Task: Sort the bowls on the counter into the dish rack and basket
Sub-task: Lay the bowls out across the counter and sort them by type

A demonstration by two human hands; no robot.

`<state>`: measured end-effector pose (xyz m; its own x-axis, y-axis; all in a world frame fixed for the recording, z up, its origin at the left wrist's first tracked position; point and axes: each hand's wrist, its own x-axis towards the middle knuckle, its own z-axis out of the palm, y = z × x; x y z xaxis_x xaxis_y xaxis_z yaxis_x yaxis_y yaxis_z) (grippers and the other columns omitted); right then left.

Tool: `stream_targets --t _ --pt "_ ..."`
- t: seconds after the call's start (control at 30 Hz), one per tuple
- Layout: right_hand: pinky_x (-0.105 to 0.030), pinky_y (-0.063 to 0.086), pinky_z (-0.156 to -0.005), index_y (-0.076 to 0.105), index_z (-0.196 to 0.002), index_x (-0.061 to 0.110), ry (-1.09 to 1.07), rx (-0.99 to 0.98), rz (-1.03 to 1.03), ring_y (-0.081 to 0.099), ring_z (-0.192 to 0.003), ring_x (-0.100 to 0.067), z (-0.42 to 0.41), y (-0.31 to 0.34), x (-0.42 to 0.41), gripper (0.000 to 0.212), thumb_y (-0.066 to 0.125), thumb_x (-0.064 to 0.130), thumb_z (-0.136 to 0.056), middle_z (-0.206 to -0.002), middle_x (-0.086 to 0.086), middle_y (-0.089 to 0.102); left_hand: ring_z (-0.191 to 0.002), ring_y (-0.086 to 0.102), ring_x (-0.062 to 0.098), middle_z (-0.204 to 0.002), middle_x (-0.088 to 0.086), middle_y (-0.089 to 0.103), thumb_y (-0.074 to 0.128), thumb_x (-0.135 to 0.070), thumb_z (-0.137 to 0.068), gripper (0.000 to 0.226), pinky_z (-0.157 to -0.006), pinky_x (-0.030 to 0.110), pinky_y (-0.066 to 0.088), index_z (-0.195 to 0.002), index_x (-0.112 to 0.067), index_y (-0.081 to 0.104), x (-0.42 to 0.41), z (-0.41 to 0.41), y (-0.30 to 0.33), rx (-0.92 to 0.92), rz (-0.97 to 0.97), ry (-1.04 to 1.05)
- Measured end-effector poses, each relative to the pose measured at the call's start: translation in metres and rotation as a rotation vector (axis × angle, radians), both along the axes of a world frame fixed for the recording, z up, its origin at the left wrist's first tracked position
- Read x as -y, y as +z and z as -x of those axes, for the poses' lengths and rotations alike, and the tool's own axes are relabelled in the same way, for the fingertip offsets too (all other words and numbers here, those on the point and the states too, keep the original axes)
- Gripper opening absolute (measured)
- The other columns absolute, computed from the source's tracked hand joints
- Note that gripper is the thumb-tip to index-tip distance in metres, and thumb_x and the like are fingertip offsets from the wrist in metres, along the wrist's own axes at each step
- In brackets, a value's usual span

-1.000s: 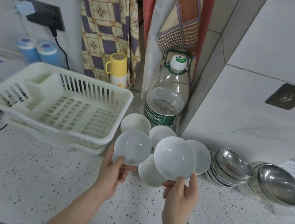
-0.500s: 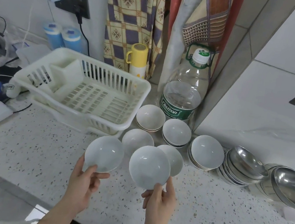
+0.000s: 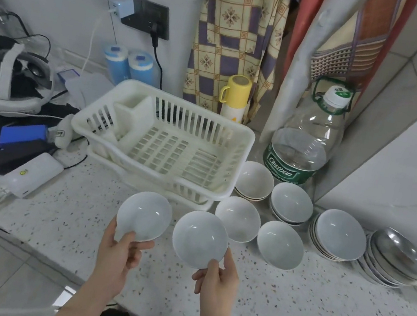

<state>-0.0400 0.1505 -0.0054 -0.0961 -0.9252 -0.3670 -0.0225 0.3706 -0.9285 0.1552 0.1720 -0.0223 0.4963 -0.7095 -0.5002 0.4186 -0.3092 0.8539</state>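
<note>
- One white bowl (image 3: 144, 216) is pinched at its rim by the left hand (image 3: 118, 255), another bowl (image 3: 199, 239) by the right hand (image 3: 218, 283).
- Both are held above the counter (image 3: 313, 313), before the dish rack (image 3: 161, 141).
- "Cestbon" is read on the water bottle (image 3: 301, 146).

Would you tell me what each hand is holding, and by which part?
Left hand pinches one white bowl by its near rim; right hand another white bowl likewise.
</note>
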Motion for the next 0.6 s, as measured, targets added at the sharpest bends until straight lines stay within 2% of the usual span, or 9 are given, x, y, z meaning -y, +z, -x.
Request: stream_targets --t 0.1,0.3,0.43,0.53,0.6 --pt "-0.019 0.043 -0.043 0.044 -0.144 0.03 -0.021 0.0 -0.038 0.046 -0.038 -0.012 -0.026 -0.003 -0.001 0.055 0.041 0.003 -0.096 -0.048 -0.007 0.06 -0.037 0.045 0.011 -0.079 0.029 0.073 0.053 -0.004 -0.095 0.058 -0.035 0.02 0.034 -0.142 -0.036 0.042 0.004 -0.026 -0.001 0.002 -0.024 -0.053" --pt "-0.022 0.043 -0.045 0.041 -0.148 0.025 -0.121 -0.053 -0.092 0.048 -0.04 -0.011 -0.07 -0.007 -0.006 0.054 0.042 0.005 -0.097 -0.051 -0.007 0.062 -0.039 0.046 0.013 -0.08 0.028 0.073 0.049 -0.004 -0.096 0.056 -0.035 0.021 0.034 -0.141 -0.036 0.042 0.008 -0.069 -0.002 0.034 -0.059 -0.174" --pt "-0.028 0.044 -0.049 0.041 -0.148 0.024 -0.202 -0.067 -0.12 0.047 -0.04 -0.009 -0.091 -0.015 -0.007 0.055 0.043 0.005 -0.097 -0.05 -0.006 0.062 -0.045 0.055 0.014 -0.08 0.025 0.074 0.049 -0.005 -0.095 0.053 -0.037 0.023 0.035 -0.132 -0.043 0.045 0.014 -0.088 -0.003 0.058 -0.051 -0.236" --pt "-0.025 0.045 -0.047 0.04 -0.149 0.023 -0.244 -0.049 -0.12 0.048 -0.04 -0.008 -0.099 -0.02 -0.006 0.055 0.043 0.004 -0.097 -0.051 -0.008 0.063 -0.057 0.058 0.023 -0.078 0.022 0.075 0.048 -0.008 -0.097 0.053 -0.04 0.025 0.035 -0.13 -0.049 0.041 0.019 -0.096 -0.005 0.053 -0.05 -0.278" --pt "-0.024 0.044 -0.046 0.04 -0.148 0.022 -0.261 -0.047 -0.117 0.048 -0.041 -0.008 -0.103 -0.024 -0.005 0.054 0.043 0.004 -0.097 -0.052 -0.01 0.063 -0.054 0.055 0.023 -0.076 0.021 0.075 0.048 -0.011 -0.098 0.056 -0.04 0.026 0.034 -0.134 -0.051 0.035 0.021 -0.097 -0.008 0.055 -0.065 -0.297"
